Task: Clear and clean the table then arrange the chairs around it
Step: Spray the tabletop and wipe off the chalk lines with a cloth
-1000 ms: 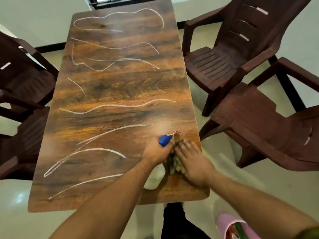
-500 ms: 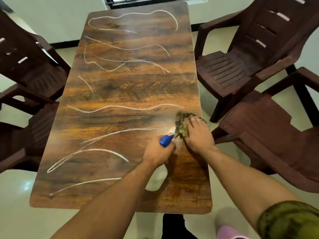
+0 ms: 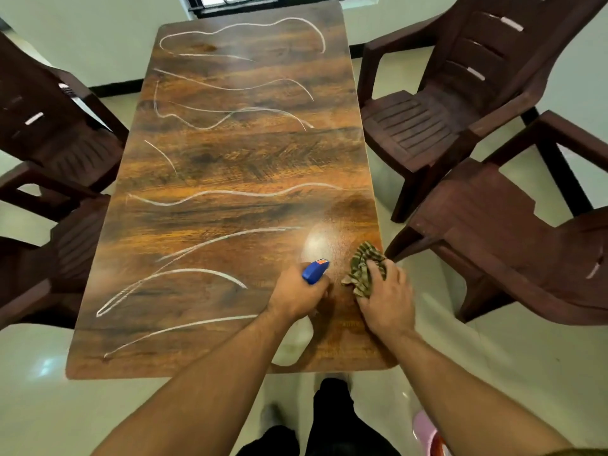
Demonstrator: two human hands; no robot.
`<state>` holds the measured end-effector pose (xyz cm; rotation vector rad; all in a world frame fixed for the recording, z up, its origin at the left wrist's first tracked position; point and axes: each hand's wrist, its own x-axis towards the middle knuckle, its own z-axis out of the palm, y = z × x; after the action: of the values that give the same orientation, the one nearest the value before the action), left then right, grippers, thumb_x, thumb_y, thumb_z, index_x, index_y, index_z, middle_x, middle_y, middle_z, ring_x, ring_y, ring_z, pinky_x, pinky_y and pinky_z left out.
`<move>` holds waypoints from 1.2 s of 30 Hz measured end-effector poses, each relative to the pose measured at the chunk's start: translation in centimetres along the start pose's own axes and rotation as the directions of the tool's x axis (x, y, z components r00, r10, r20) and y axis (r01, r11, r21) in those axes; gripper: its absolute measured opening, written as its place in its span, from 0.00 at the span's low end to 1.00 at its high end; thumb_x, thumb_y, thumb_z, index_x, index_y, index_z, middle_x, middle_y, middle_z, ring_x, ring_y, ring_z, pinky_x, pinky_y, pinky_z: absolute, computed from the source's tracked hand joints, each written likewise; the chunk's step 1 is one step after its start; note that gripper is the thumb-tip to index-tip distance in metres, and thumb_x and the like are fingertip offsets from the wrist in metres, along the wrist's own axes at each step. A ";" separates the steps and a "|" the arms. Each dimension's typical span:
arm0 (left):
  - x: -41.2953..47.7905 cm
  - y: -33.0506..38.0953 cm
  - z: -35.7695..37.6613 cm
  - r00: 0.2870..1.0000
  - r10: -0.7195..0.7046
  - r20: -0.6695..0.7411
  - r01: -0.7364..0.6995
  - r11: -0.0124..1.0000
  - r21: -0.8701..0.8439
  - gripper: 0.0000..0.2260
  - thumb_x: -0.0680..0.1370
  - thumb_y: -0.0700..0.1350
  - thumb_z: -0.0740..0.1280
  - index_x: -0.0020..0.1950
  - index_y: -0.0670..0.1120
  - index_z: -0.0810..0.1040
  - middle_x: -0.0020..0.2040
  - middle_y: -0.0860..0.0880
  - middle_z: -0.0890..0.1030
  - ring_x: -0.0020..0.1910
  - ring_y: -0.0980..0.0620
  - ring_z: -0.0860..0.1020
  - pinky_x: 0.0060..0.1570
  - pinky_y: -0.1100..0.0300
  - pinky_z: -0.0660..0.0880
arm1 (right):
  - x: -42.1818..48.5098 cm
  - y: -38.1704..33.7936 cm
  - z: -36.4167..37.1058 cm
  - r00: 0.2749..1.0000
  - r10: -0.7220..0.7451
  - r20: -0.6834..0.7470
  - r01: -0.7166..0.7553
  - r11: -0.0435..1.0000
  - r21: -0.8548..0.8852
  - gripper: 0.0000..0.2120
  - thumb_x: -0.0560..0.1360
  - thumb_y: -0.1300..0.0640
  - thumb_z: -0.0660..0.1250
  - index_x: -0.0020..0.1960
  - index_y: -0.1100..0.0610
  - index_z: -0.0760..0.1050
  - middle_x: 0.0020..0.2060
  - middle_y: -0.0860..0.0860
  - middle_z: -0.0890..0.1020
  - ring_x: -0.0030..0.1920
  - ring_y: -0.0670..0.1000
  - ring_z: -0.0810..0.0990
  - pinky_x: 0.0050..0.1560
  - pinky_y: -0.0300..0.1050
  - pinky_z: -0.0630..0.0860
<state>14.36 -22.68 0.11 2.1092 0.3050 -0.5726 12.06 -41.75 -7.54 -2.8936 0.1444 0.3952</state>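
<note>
Left hand: You had your left hand (image 3: pixel 297 296) wrapped around the neck of the spray bottle (image 3: pixel 315 271) in the lower middle of the frame. Its blue nozzle pointed up-frame at the tabletop, probably so the mist fell just ahead of the cloth.
Right hand: Your right hand (image 3: pixel 386 299) gripped the bunched striped cloth (image 3: pixel 363 268) with the fingers curled over it. It pressed the cloth onto the wood beside the table's right edge, just right of the nozzle.
Wet patch: A pale misted patch (image 3: pixel 320 241) lay on the wood directly above the nozzle and touched the cloth's left side.
Table: The wooden table (image 3: pixel 230 153) ran up the centre of the frame. White wavy lines (image 3: pixel 237 194) crossed it from the near end to the far end.
Chairs: Four brown chairs stood back from the table. Two were at the left of the frame (image 3: pixel 56 133) (image 3: pixel 49 258) and two at the right (image 3: pixel 444 103) (image 3: pixel 513 232), sitting at angles. That likely left you room to reach the edges.
Stage: The cleaning looked barely begun, because most of the lines were unwiped and the chairs were not yet arranged.
Next: Wiping through the wet patch towards the nearest line seemed the sensible move.
Risk: The cloth sat close to the edge, so a stroke to the right could have slipped off the table.
</note>
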 end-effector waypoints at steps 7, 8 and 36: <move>-3.5 -2.9 0.3 0.996 -0.011 0.087 0.004 0.997 0.071 0.14 0.78 0.48 0.69 0.39 0.38 0.78 0.31 0.44 0.81 0.25 0.52 0.74 0.29 0.59 0.73 | -12.0 -1.6 4.7 0.769 -0.626 0.130 0.616 0.780 0.111 0.21 0.72 0.41 0.64 0.62 0.47 0.77 0.67 0.53 0.74 0.68 0.56 0.72 0.67 0.54 0.68; -3.8 -3.6 0.3 0.994 -0.014 0.107 0.005 0.997 0.077 0.14 0.78 0.50 0.70 0.40 0.39 0.79 0.34 0.43 0.83 0.26 0.51 0.76 0.29 0.57 0.76 | -12.1 0.0 4.8 0.774 -0.623 0.112 0.612 0.782 0.116 0.23 0.71 0.41 0.65 0.64 0.46 0.76 0.67 0.52 0.74 0.68 0.55 0.71 0.68 0.54 0.68; -8.9 -17.4 -13.3 0.987 0.104 0.122 -0.130 0.964 0.230 0.17 0.70 0.58 0.63 0.31 0.45 0.70 0.28 0.46 0.77 0.32 0.40 0.78 0.35 0.47 0.77 | -9.6 -22.0 7.4 0.965 -0.219 0.144 0.238 0.963 -0.125 0.32 0.78 0.45 0.57 0.80 0.50 0.55 0.80 0.56 0.53 0.79 0.60 0.49 0.78 0.58 0.48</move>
<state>3.17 -1.90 -1.34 2.2970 0.0499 -0.6780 3.73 -18.01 -7.41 -2.9649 -0.2479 0.5686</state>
